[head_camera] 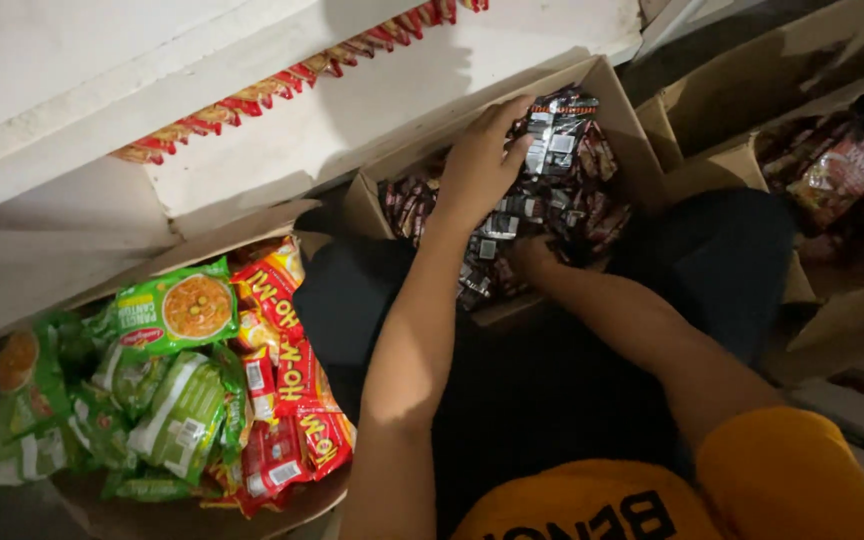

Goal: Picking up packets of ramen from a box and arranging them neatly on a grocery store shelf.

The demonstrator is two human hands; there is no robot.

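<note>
Left hand (477, 165) + right hand (532, 255) in dark packets (562, 190), box (624, 110).

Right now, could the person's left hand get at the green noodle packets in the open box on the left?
Probably yes: the left hand rests on dark packets, and the green noodle packets lie uncovered with nothing visible between.

Dim overall, with light falling from the far left onto the white shelf (252, 130), deep shadow on the right, and soft, grainy detail.
</note>
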